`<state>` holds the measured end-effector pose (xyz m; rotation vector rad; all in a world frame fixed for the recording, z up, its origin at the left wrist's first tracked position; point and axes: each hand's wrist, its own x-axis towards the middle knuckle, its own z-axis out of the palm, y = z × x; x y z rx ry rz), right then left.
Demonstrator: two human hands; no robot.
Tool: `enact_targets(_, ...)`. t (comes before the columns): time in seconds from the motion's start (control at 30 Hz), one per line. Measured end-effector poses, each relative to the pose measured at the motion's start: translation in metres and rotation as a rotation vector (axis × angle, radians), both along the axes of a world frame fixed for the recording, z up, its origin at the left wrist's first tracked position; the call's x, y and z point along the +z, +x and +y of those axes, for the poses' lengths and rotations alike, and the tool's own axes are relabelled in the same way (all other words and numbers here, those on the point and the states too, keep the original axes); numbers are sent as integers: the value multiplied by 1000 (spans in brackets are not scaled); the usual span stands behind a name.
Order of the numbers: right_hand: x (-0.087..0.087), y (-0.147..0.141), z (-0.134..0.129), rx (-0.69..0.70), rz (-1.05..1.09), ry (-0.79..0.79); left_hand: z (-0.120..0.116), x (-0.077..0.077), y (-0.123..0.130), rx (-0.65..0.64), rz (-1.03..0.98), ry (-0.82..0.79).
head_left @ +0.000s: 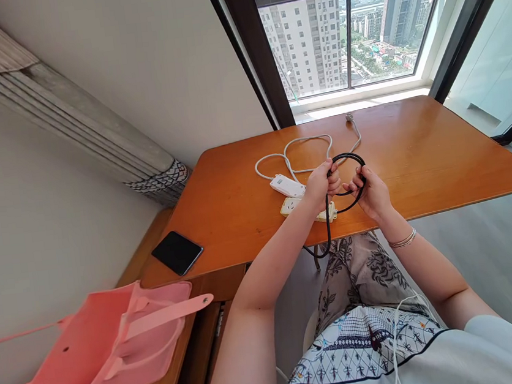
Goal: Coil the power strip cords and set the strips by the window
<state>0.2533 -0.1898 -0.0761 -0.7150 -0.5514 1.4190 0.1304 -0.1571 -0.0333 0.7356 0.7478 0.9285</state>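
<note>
Both my hands hold a black power cable [348,155] in a loose loop over the front of the wooden table. My left hand [324,183] is closed around one side of the loop, and a length of cable hangs from it past the table edge. On the other side, my right hand [370,190] pinches the cable between thumb and fingers. The black cable runs into the end of a cream power strip [291,205], partly hidden behind my left forearm. Just behind it lies a white power strip [287,185] with its white cord [308,138] in loose curves.
The white cord's plug [349,118] lies near the back edge of the wooden table [441,158]. A black tablet or phone [177,253] rests at the table's left corner. A pink bag [103,351] stands at lower left. Behind the table is a window [349,33].
</note>
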Motion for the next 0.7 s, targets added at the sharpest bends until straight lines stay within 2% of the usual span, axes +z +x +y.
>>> enact_targets(0.13, -5, 0, 1, -36, 32, -32, 1, -9, 1, 0, -5, -21)
enact_targets(0.33, -15, 6, 1, -60, -71, -74, -1, -20, 4, -9, -15, -119)
enact_targets(0.7, -22, 18, 8, 72, -65, -81, -3, -40, 6, -19, -38, -137)
